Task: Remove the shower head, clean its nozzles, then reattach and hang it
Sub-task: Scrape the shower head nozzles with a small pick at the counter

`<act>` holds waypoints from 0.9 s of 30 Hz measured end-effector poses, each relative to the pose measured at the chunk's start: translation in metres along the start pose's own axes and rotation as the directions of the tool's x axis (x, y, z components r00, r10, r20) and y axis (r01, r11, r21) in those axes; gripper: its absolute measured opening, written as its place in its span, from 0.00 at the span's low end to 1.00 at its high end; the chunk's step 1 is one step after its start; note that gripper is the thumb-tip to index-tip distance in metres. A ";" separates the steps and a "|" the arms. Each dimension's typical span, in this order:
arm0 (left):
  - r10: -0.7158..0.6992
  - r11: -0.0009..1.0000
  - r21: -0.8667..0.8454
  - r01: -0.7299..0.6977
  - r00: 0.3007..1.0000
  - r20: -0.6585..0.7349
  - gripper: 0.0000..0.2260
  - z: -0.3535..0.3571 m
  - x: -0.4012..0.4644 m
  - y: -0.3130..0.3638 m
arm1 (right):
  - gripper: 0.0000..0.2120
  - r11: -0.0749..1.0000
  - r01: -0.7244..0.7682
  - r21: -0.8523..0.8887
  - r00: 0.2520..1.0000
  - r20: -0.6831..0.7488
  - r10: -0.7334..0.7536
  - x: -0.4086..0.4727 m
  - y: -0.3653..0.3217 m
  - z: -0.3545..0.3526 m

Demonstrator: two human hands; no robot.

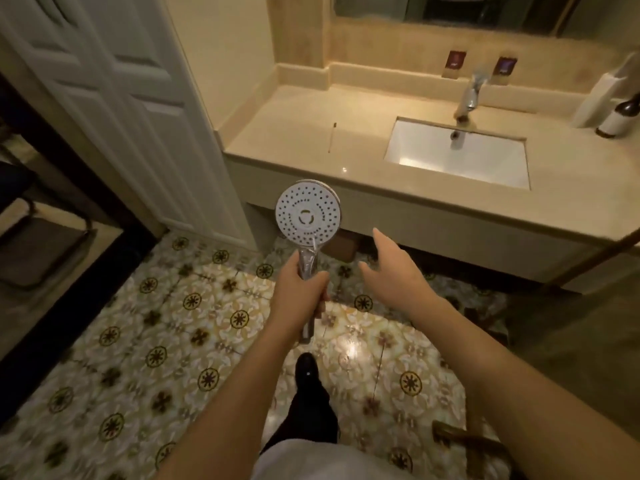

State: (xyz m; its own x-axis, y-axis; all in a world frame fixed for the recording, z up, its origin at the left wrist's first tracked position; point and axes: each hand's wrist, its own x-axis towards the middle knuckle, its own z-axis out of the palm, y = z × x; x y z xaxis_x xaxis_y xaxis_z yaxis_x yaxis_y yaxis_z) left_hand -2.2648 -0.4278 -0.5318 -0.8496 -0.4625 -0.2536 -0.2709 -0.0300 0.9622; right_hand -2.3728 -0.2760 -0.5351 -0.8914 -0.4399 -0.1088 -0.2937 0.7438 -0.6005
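Bathroom floor below: left hand (300,289) grips upright shower head (308,216), long axis 12–6; free, spread right hand (393,271) nearer, head at its 10 o'clock

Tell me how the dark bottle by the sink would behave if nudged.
The dark bottle stands upright and looks tall for its base, so it would probably tip rather than slide. The polished countertop looks slick. Fallen, its round body would likely roll.

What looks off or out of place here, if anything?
Little stands out. The shower head is off its hose, gripped by the left hand, nozzles facing the camera; the right hand is open and empty. A thin stick lies loose on the counter left of the sink. No spill or damage shows.
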 end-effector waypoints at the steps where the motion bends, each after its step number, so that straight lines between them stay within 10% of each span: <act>1: -0.018 1.000 -0.006 0.018 1.000 0.005 0.08 -0.003 0.025 0.005 | 0.36 1.000 -0.013 -0.015 1.000 0.002 0.014 0.022 -0.005 -0.001; 27: -0.438 0.899 -0.001 0.439 0.898 -0.043 0.14 -0.001 0.518 0.083 | 0.20 0.978 -0.204 -0.036 0.944 0.259 0.206 0.550 0.010 0.024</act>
State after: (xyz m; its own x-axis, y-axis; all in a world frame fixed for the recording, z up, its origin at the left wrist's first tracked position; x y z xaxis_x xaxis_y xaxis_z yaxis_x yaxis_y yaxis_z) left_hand -2.7264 -0.6706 -0.5834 -0.6244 -0.4404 -0.6451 -0.6158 -0.2306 0.7534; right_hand -2.8576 -0.5230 -0.6202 -0.8122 -0.3920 -0.4320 -0.1175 0.8353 -0.5371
